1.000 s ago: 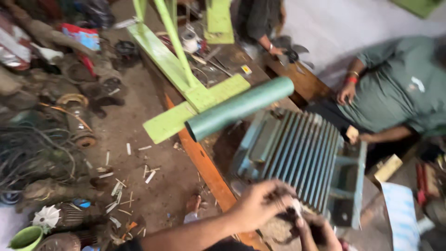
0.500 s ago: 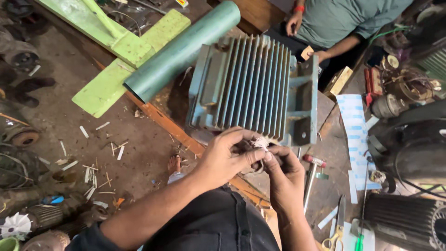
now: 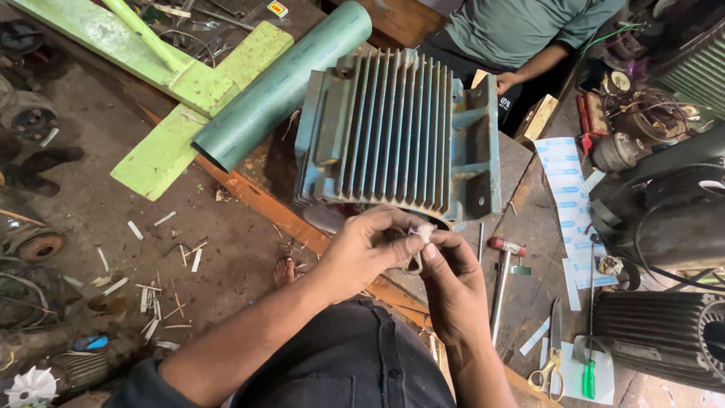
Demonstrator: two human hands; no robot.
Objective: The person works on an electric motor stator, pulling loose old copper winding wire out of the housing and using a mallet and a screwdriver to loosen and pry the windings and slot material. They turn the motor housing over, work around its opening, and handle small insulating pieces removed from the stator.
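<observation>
At picture centre, the left hand [image 3: 362, 253] and right hand [image 3: 451, 281] meet, fingertips pinched shut together on a small white strip of cloth-like material [image 3: 423, 231]. Just beyond, at twelve o'clock, stands a blue-grey finned metal motor housing [image 3: 396, 136]. At three o'clock lies a red-handled hammer [image 3: 501, 276]. At eleven o'clock rests a green plastic pipe [image 3: 283, 83].

There was one blue-grey finned metal motor housing [image 3: 396, 132] at frame centre, one green plastic pipe [image 3: 283, 83] at upper left, one red-handled hammer [image 3: 502, 283] at lower right, one pair of yellow-handled scissors [image 3: 550, 355], one green-handled screwdriver [image 3: 589, 370], and two hands [image 3: 362, 253] [image 3: 453, 283] pinching one scrap of white cloth [image 3: 421, 230].
</observation>
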